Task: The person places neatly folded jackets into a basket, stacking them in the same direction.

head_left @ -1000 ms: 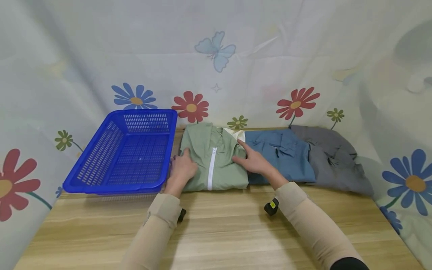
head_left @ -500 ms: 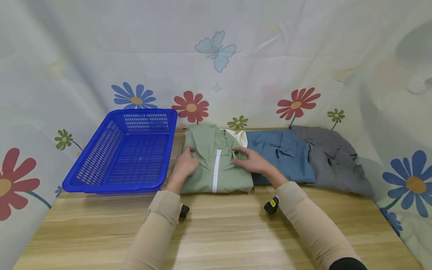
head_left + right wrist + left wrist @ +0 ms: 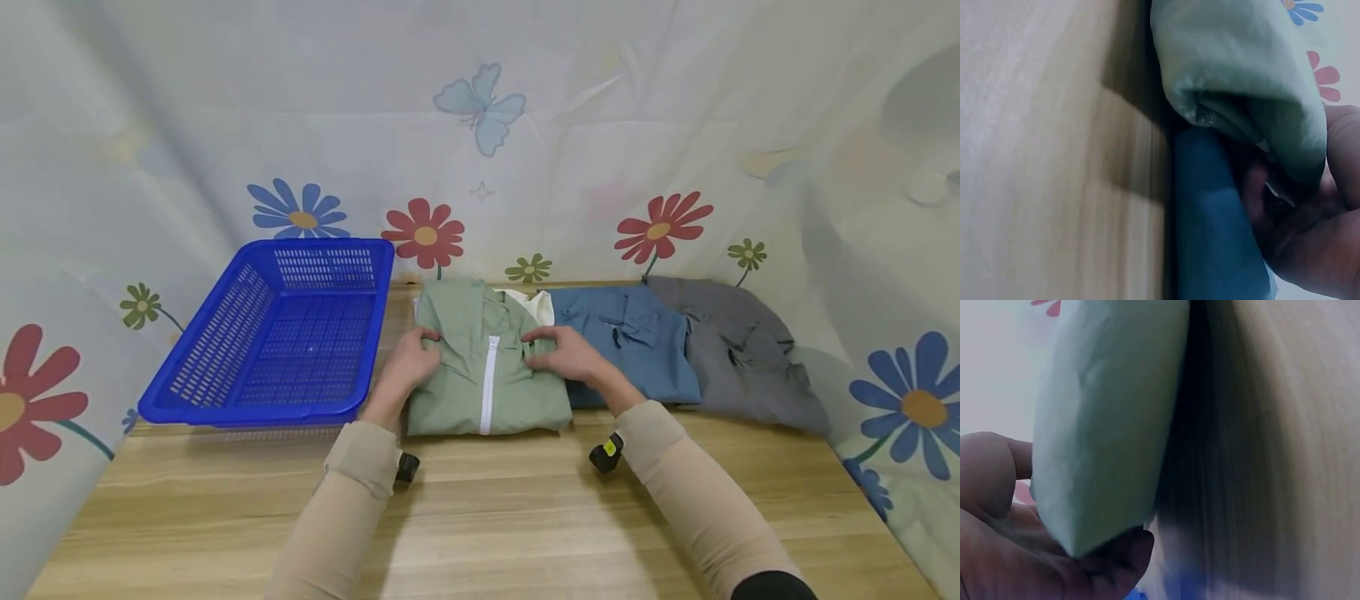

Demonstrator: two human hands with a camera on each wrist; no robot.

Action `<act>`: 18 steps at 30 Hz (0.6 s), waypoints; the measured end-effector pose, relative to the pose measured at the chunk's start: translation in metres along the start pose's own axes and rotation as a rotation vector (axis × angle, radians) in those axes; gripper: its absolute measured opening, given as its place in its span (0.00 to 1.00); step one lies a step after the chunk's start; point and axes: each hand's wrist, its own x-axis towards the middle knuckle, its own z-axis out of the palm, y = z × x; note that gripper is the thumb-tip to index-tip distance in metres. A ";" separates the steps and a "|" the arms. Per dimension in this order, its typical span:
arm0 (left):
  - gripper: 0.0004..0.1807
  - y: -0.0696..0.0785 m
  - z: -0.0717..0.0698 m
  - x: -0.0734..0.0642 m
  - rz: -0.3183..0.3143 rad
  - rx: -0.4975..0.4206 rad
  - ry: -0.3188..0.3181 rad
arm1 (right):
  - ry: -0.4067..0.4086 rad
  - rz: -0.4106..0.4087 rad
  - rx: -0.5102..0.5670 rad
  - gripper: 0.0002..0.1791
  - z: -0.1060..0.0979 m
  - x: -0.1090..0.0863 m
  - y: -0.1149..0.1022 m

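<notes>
A folded green jacket (image 3: 457, 383) with a white zipper lies on the wooden table, between both hands. My left hand (image 3: 408, 364) grips its left edge; in the left wrist view the thumb is on one face and the fingers (image 3: 1132, 556) curl under the other. On the opposite edge my right hand (image 3: 572, 358) holds the jacket, thumb on top. The right wrist view has those fingers (image 3: 1257, 190) tucked beneath the green fold, partly in shadow. Behind the jacket a piece of cream cloth (image 3: 542, 306) peeks out.
To the left stands a blue perforated plastic basket (image 3: 258, 419). A folded blue garment (image 3: 645, 367) lies right beside the green jacket, and a grey garment (image 3: 757, 375) lies beyond it. A floral curtain (image 3: 570, 192) hangs behind the wooden table (image 3: 510, 517).
The green jacket has shifted a little to the right and toward me, with both hands at its sides. My right fingers have moved from its upper right onto its right edge.
</notes>
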 end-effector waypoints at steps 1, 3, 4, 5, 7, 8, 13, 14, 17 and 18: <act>0.26 0.000 0.000 -0.001 0.005 0.001 0.011 | 0.006 0.002 -0.002 0.25 0.000 0.000 0.000; 0.25 0.002 -0.002 -0.003 0.018 0.002 0.031 | 0.016 0.001 -0.006 0.24 -0.002 -0.001 -0.001; 0.25 0.003 -0.002 -0.004 0.025 0.002 0.035 | 0.021 0.000 -0.009 0.24 -0.002 -0.001 -0.001; 0.25 0.004 -0.003 -0.005 0.030 0.003 0.037 | 0.027 -0.003 -0.011 0.24 -0.003 -0.002 -0.002; 0.26 0.006 -0.005 -0.007 0.042 0.012 0.043 | 0.034 -0.012 -0.012 0.24 -0.006 -0.004 -0.004; 0.26 0.007 -0.006 -0.008 0.045 0.017 0.044 | 0.036 -0.018 -0.016 0.24 -0.007 -0.005 -0.005; 0.27 0.014 -0.012 -0.012 0.068 0.046 0.072 | 0.047 -0.039 -0.012 0.23 -0.012 -0.008 -0.010; 0.26 0.016 -0.013 -0.012 0.074 0.049 0.076 | 0.051 -0.041 -0.014 0.23 -0.013 -0.009 -0.011; 0.25 0.020 -0.018 -0.015 0.109 0.064 0.089 | 0.057 -0.046 -0.022 0.24 -0.018 -0.012 -0.016; 0.25 0.021 -0.020 -0.015 0.119 0.059 0.091 | 0.058 -0.045 -0.025 0.23 -0.019 -0.013 -0.018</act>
